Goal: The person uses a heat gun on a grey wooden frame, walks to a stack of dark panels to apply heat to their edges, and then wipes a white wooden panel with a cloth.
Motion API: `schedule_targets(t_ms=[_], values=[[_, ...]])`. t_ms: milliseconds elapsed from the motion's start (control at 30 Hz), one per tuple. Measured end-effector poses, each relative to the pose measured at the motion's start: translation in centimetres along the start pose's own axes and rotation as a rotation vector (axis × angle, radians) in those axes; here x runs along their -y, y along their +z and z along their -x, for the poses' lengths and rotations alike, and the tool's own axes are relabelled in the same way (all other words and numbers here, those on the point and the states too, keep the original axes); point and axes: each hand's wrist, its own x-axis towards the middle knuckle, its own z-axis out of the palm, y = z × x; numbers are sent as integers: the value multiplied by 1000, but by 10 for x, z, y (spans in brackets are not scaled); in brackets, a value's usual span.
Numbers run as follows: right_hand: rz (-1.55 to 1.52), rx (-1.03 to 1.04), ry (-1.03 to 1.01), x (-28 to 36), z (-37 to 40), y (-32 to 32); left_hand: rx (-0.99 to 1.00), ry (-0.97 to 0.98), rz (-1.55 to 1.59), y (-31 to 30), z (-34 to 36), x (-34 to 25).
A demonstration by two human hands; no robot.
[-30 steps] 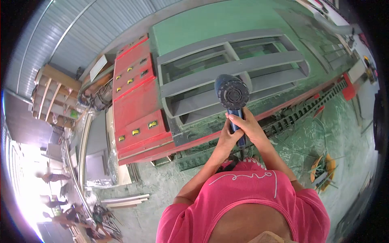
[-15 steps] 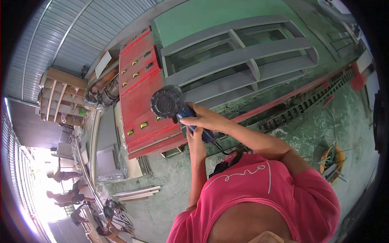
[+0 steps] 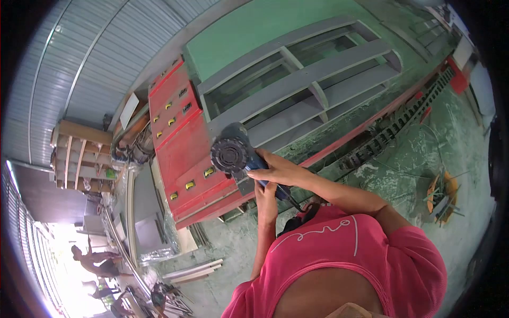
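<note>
far left, people (image 3: 93, 257) stand in a bright doorway, too washed out to say more. above them, wooden shelving (image 3: 79, 153) sits against a corrugated metal wall (image 3: 79, 58). grey boards (image 3: 142, 206) lean just right of the shelving. loose wood strips (image 3: 193, 269) lie on the dusty floor (image 3: 222, 249) below them.

next comes a red control cabinet (image 3: 177, 132) with rows of yellow buttons, set at the end of a long machine table (image 3: 249, 32) with a green top.

the blue power tool (image 3: 231, 153) is up in the air, in front of the cabinet's lower right corner and near the table edge. its round black vented end faces the camera. the blue handle runs down and right into the hands. cannot tell the exact tool type.

the left hand (image 3: 266, 197) comes up from below and is curled round the low end of the handle, fingers mostly hidden. the right hand (image 3: 278, 172) reaches in from the right and is closed over the top of the handle, fingers wrapped tight. it sits directly above the left hand and touches it.

right of the cabinet, a grey frame (image 3: 318, 74) with long open slots lies flat on the green top. a black cable chain (image 3: 395, 132) runs along the table's red side, low by the floor. far right, an orange thing (image 3: 442, 193) with offcuts in it sits on the floor, well apart from the hands; cannot tell what it is. a pink shirt (image 3: 339, 254) fills the bottom.
</note>
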Motion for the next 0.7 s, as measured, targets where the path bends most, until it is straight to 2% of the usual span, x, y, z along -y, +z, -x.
schedule_targets(t_ms=[133,233,300,367,467,533,700], values=[[8,-130,-2,-14,25,-22,148,-97,8,19,-2,8],[-54,-212,0,-1,48,-40,245,-162,36,40,-3,7],[-183,-278,32,-4,61,-49,307,-170,-30,51,-6,-1],[-192,-332,11,-4,72,-57,457,-155,-146,62,-7,-6],[-339,-413,18,-2,85,-71,500,-135,-133,85,-8,-10],[-367,-414,24,2,94,-81,523,-188,-146,99,-6,-16],[-439,-408,59,-2,110,-103,519,-182,-163,125,-2,-8]])
